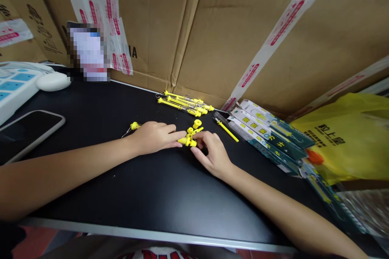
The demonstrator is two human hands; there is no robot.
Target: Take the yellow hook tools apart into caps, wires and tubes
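My left hand (156, 137) is closed over a yellow-ended spring scale (133, 126). Its wire hook end sticks out to the left, and its yellow end comes out at the right of the fingers. At that right end, my right hand (211, 151) curls its thumb and fingers onto the yellow cap (191, 142); the exact contact is partly hidden. Just behind the fingertips lie small loose yellow parts, among them a ring-shaped cap (197, 124). Farther back, several similar spring scales (185, 104) lie in a pile.
A thin yellow rod with a metal end (227, 129) lies beside stacked boxes (267, 133) on the right. Behind these sits a yellow plastic bag (346, 133). A phone (30, 133) and a power strip (18, 89) are at left. Cardboard boxes (243, 20) wall off the table's back.
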